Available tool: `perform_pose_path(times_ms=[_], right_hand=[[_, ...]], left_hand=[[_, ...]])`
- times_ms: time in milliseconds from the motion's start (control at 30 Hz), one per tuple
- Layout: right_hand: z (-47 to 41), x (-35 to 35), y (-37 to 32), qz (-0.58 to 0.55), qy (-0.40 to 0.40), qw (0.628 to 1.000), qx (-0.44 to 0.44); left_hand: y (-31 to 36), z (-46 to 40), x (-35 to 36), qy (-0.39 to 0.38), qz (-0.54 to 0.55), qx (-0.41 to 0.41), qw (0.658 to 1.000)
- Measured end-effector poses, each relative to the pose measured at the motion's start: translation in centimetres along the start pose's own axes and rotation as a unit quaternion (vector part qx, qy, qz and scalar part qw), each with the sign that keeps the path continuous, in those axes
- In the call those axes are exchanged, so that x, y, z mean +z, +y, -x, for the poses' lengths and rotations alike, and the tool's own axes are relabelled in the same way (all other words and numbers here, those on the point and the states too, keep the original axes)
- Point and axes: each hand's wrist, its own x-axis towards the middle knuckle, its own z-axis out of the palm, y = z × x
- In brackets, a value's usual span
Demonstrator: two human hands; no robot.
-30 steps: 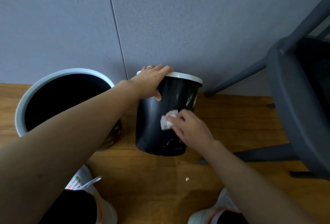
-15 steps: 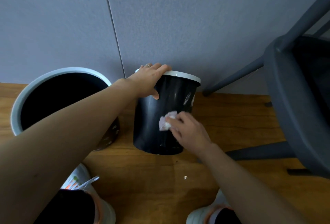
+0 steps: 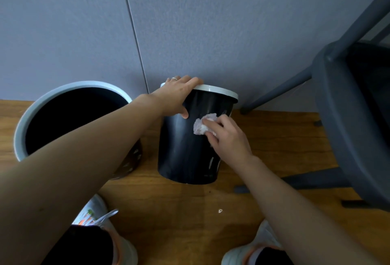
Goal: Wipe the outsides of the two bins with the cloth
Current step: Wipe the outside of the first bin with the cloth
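Observation:
A small black bin (image 3: 185,150) with a white rim stands on the wooden floor against the grey wall. My left hand (image 3: 179,95) grips its rim, fingers over the top and thumb on the side. My right hand (image 3: 228,138) holds a crumpled white cloth (image 3: 203,126) and presses it on the bin's upper side wall, just right of my left thumb. A larger bin (image 3: 23,121) with a pale rim and dark inside stands to the left, partly hidden by my left forearm.
A dark grey chair (image 3: 346,117) fills the right side, its legs (image 3: 274,93) reaching the floor beside the small bin. My two shoes (image 3: 95,216) show at the bottom. A tiny white scrap (image 3: 220,211) lies on the floor.
My right hand with the cloth has slid upward along the small bin's side, from mid-height toward the rim. My left hand has kept its grip on the rim.

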Motion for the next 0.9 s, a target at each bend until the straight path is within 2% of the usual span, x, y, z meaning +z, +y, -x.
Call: perform_pose_path(times_ms=[67, 167, 233, 367, 567, 833, 900], right_hand=[[1.3, 0.6, -0.3, -0.003, -0.055, 0.998, -0.016], [5.2, 1.9, -0.9, -0.014, -0.168, 0.982, -0.086], [6.8, 2.3, -1.0, -0.040, -0.191, 0.974, -0.113], [6.7, 2.3, -0.4, -0.059, -0.171, 0.977, -0.113], [6.4, 2.5, 0.0, -0.088, -0.125, 0.987, -0.046], [6.4, 2.5, -0.1, -0.084, -0.103, 0.990, -0.055], [6.4, 2.5, 0.0, -0.076, -0.105, 0.990, -0.056]], left_hand=[[-0.1, 0.0, 0.0, -0.001, -0.001, -0.002, 1.000], [-0.3, 0.0, 0.0, 0.002, 0.007, -0.007, 1.000], [-0.4, 0.1, 0.0, 0.006, 0.018, -0.006, 1.000], [-0.5, 0.1, -0.1, 0.004, 0.042, -0.016, 0.999], [-0.5, 0.6, 0.1, 0.016, 0.074, -0.071, 0.995], [-0.6, 0.8, -0.2, 0.028, 0.171, -0.066, 0.983], [-0.5, 0.5, -0.4, 0.031, 0.152, -0.060, 0.986]])
